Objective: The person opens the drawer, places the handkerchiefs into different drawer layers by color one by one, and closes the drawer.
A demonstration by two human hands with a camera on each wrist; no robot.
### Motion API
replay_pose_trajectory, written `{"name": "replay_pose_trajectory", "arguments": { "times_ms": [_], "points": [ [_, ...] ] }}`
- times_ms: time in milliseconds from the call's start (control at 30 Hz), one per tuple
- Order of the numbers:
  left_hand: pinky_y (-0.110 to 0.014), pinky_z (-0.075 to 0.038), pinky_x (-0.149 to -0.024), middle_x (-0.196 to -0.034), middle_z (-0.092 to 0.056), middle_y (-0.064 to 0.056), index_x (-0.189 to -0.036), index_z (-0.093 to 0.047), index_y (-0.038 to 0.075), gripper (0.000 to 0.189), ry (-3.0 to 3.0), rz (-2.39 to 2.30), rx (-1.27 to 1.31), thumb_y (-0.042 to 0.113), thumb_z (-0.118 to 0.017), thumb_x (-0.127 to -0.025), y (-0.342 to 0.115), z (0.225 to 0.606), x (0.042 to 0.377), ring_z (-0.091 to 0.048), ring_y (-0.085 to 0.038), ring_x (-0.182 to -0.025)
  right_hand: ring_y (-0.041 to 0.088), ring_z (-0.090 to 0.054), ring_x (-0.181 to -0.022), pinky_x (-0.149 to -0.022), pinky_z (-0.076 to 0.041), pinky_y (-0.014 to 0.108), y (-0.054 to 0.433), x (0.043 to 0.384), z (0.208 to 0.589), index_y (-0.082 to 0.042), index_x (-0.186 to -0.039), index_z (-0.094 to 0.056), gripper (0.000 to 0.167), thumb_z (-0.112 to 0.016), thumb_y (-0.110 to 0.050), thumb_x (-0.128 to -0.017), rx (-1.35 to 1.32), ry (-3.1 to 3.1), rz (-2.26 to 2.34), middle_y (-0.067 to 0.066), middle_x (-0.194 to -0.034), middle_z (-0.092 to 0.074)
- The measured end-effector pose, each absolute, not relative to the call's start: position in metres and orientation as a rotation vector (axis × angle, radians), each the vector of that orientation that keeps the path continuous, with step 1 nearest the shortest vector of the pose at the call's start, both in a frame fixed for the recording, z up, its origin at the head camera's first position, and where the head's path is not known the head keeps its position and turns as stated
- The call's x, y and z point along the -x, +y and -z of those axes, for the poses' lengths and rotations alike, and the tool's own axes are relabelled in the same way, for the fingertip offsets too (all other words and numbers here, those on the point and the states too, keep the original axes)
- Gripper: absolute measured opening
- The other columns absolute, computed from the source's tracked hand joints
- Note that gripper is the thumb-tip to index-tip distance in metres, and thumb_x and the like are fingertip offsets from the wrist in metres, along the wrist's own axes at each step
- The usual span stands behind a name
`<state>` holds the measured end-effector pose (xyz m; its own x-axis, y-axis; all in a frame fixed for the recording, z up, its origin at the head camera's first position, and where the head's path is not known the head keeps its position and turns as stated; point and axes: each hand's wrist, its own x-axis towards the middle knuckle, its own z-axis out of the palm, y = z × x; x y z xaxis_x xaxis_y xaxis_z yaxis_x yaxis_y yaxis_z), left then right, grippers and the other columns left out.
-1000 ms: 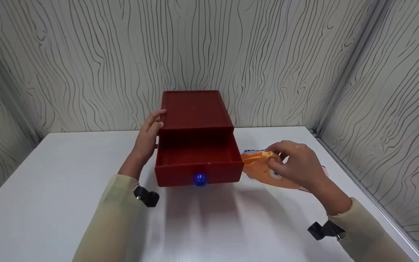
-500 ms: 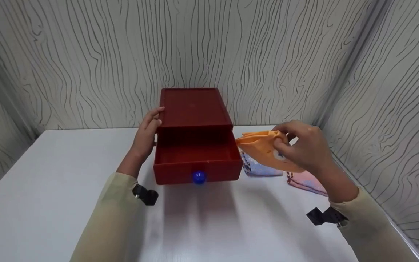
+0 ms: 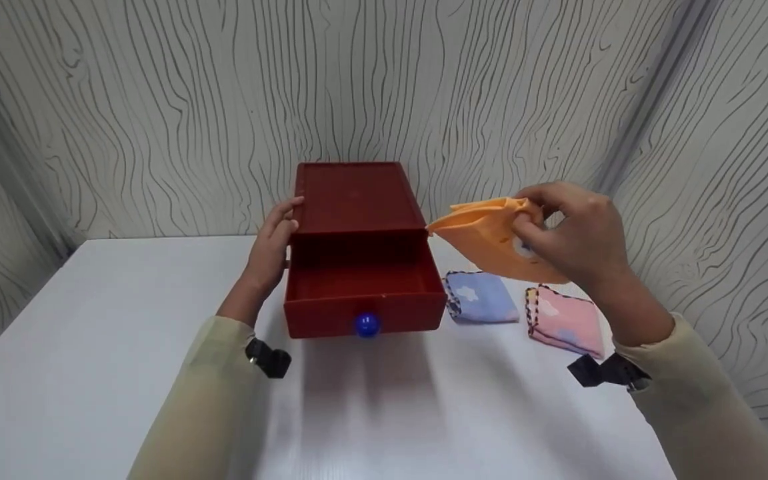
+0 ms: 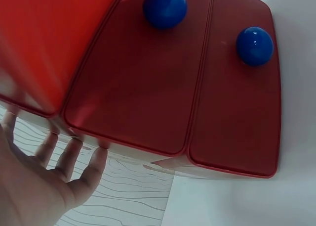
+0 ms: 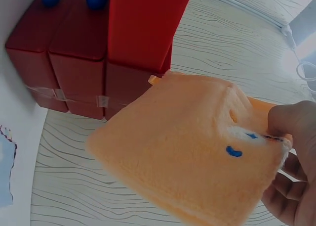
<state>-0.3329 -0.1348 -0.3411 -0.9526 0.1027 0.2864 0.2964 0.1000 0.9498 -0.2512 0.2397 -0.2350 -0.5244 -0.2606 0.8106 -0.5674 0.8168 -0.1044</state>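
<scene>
Left hand [image 3: 269,250]: fingers extended and a little spread, thumb apart, grasping nothing. Fingertips rest against the left side of a dark red plastic drawer unit [image 3: 357,197], one reaching its top edge.

Right hand [image 3: 577,230]: closed in a pinch, thumb against fingers, on a soft orange folded cloth [image 3: 484,237]. The pinch takes one edge; the rest slopes away toward the unit. Cloth is raised above the tabletop [image 3: 124,333], right of the unit. Its pointed left corner overlaps the unit's upper front corner in the head view; cannot tell whether they touch.

Markings: orange cloth bears a white patch [image 5: 242,133] with small dark blue marks on it; a larger blue curved mark [image 5: 234,151] lies just beside. Partly covered by the thumb; cannot tell if any are letters.

Drawer unit: three tiers. Top drawer [image 3: 331,320] pulled out, red interior showing, round glossy blue knob [image 3: 367,325] on its front. Two lower fronts pushed in, each with a matching knob. Clear tape [image 5: 102,101] across the side seams.

On the tabletop, right of the unit: folded light blue cloth [image 3: 484,300], white star-like figure, dark-and-white checked edging; beside it, slightly apart, folded pink cloth [image 3: 567,320], pale and bluish patches, similar edging.

Pale sleeves on both arms, small black device at each wrist. White wall panels with grey wood-grain lines behind.
</scene>
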Motion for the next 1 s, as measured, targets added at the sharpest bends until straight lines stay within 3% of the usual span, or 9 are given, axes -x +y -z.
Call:
{"name": "replay_pose_trajectory", "arguments": {
  "times_ms": [333, 633, 1000],
  "points": [
    [-0.046, -0.051, -0.083, -0.152, -0.034, -0.009, -0.151, -0.03, 0.022, 0.051, -2.207, 2.002, 0.407, 0.024, -0.027, -0.1, -0.136, 0.333, 0.326, -0.05, -0.03, -0.123, 0.014, -0.054, -0.068, -0.064, -0.035, 0.008, 0.224, 0.247, 0.216, 0.001, -0.091, -0.073, 0.013, -0.067, -0.004, -0.08, -0.623, -2.056, -0.505, 0.01, -0.075, -0.065],
    [-0.046, -0.052, -0.082, -0.15, -0.036, -0.008, -0.149, -0.032, 0.025, 0.049, -2.198, 1.988, 0.413, 0.027, -0.029, -0.1, -0.138, 0.341, 0.334, -0.051, -0.03, -0.122, 0.015, -0.058, -0.07, -0.06, -0.037, 0.006, 0.202, 0.243, 0.203, 0.0, -0.091, -0.073, 0.013, -0.066, -0.006, -0.081, -0.704, -1.993, -0.517, 0.011, -0.079, -0.068],
    [-0.048, -0.051, -0.083, -0.15, -0.035, -0.007, -0.15, -0.032, 0.025, 0.049, -2.202, 1.991, 0.422, 0.027, -0.028, -0.1, -0.135, 0.34, 0.333, -0.051, -0.029, -0.122, 0.014, -0.057, -0.071, -0.059, -0.043, 0.012, 0.182, 0.239, 0.2, -0.001, -0.091, -0.073, 0.012, -0.068, -0.008, -0.082, -0.797, -1.967, -0.51, 0.01, -0.081, -0.069]
  ]
}}
